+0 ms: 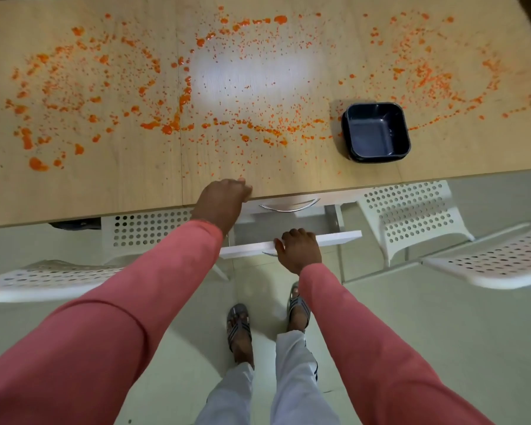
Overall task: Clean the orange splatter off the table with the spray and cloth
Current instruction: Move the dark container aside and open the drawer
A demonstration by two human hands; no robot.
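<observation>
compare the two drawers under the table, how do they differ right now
The upper drawer sits pushed in under the table edge, while the lower drawer is pulled out toward the person. The upper drawer's curved metal handle is fully visible and untouched; the lower drawer's handle is mostly covered by the right hand, whose fingers curl over its front. Both have white fronts.

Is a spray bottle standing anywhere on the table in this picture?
No: the table carries only the orange splatter and a dark square container; no spray bottle shows.
</observation>
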